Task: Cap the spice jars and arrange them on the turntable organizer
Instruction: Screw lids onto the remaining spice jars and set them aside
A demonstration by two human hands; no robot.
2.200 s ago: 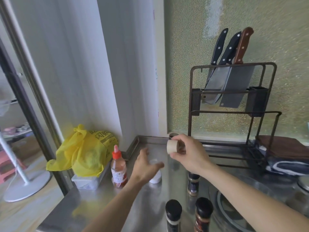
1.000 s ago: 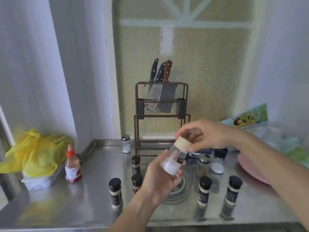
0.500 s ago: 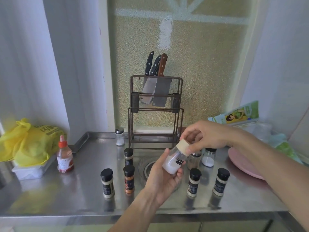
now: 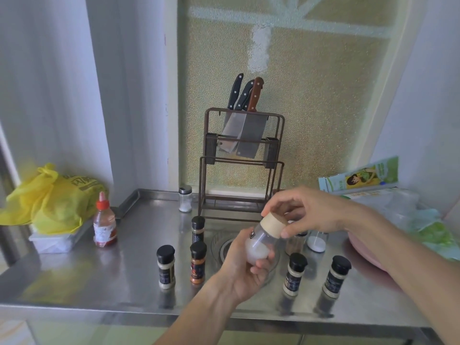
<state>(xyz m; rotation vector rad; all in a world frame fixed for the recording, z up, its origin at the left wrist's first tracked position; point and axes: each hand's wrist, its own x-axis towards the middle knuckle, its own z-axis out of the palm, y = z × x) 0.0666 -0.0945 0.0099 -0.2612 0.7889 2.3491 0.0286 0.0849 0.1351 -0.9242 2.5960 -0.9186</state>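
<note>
1. The capping step is in hand: the left hand (image 4: pixel 245 267) grips the clear jar (image 4: pixel 258 245) round its lower body, tilted above the middle of the table (image 4: pixel 119 277), with white powder settled in its bottom.
2. The right hand (image 4: pixel 306 212) pinches the beige cap (image 4: pixel 273 224), which sits on the jar's neck; whether it is fully tight cannot be told.
3. The next move probably calls for a last twist of the cap, then setting the jar down on the turntable (image 4: pixel 221 245), a round clear disc mostly hidden behind the left hand.
4. On the table, five black-capped spice jars stand: three left of the turntable, such as the orange-filled jar (image 4: pixel 198 262), and two near the front edge to the right, one being the front-right jar (image 4: pixel 336 275).
5. A small shaker (image 4: pixel 185 198) stands near the back edge beside the knife rack (image 4: pixel 242 165).
6. A red-capped sauce bottle (image 4: pixel 104 220) and a yellow bag (image 4: pixel 49 197) sit at the left end; a pink plate (image 4: pixel 368 260) lies at the right.
7. The table is stainless steel, set against a frosted textured window between pale walls.
</note>
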